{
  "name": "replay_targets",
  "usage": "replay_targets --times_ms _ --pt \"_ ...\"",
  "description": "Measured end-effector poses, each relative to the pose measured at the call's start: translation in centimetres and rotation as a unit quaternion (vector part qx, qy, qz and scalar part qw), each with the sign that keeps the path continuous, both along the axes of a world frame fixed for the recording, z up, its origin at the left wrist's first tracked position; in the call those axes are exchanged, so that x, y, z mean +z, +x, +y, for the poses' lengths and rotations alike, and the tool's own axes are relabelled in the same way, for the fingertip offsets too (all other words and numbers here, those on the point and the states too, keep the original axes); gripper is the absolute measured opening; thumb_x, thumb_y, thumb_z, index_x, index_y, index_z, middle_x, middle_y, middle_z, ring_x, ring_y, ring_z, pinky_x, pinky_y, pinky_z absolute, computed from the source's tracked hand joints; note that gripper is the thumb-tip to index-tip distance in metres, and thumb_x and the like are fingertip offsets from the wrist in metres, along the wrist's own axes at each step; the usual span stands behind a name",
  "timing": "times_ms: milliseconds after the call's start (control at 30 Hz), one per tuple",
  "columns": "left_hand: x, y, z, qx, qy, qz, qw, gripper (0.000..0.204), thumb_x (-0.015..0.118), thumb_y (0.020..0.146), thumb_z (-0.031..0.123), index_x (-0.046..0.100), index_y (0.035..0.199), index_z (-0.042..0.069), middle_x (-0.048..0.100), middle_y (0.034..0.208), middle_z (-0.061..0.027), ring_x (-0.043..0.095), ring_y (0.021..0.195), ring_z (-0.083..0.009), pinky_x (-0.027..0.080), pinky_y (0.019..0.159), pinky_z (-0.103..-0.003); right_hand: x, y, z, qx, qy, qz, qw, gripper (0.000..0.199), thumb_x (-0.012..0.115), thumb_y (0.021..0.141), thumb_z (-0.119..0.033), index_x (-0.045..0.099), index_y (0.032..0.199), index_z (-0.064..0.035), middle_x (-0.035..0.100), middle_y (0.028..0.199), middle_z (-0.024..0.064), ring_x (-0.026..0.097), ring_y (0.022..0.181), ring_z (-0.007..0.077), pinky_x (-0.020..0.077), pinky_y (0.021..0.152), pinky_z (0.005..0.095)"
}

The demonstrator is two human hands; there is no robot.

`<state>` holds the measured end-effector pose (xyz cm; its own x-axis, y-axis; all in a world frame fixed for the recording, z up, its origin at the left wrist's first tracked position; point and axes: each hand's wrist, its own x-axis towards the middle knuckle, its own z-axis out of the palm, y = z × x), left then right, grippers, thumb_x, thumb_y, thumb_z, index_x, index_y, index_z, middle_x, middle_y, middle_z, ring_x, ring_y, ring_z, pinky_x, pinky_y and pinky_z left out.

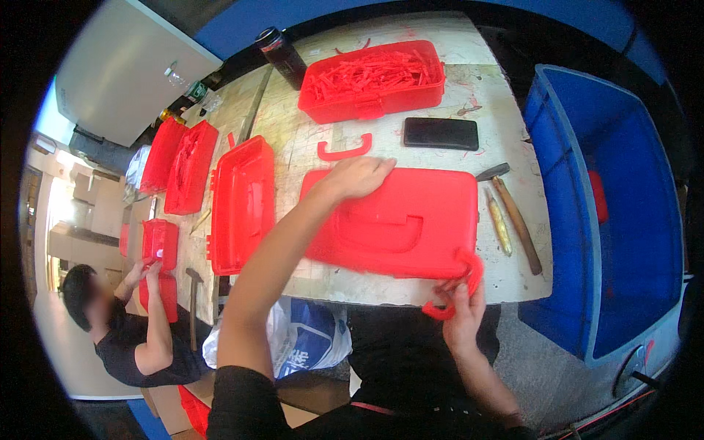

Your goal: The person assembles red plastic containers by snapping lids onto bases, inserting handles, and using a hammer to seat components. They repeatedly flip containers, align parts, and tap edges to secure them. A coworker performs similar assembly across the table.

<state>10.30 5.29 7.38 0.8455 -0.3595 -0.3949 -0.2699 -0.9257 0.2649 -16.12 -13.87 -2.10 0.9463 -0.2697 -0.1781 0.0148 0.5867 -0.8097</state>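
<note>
A red plastic toolbox lid [444,202] with a moulded recess lies in front of me, its face up. Across its far edge rests my left hand [359,177], fingers stretched out flat on it. My right hand [463,312] is closed on a curved red handle [474,273] at the near right corner of the lid; the handle is somewhat blurred. A second red handle [345,154] lies loose beyond the lid. To the left sits an open red toolbox tray [246,198].
A red bin [345,108] of thin red strips, a phone [441,133], a dark tumbler [282,57], a hammer [517,220] and a yellowish tool [499,224] are on the table [506,275]. Right stands a large blue tub [631,198]. At left another person [139,330] handles a red box [160,242].
</note>
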Motion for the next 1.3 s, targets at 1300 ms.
replay_targets --times_ms 1300 --pt "-4.2 -32.1 0.9 0.358 -0.613 0.111 0.695 0.064 0.037 0.105 0.054 0.051 0.134 -0.001 0.064 0.12 -0.0088 0.062 0.106 -0.0156 0.05 0.093 -0.033 8.9 -4.3 -2.8 0.229 0.069 0.169 0.956 0.031 0.048 0.105 -0.034 0.047 0.085 -0.0103 0.027 0.058 -0.0056 0.022 0.043 0.0058 0.0171 0.04 0.025"
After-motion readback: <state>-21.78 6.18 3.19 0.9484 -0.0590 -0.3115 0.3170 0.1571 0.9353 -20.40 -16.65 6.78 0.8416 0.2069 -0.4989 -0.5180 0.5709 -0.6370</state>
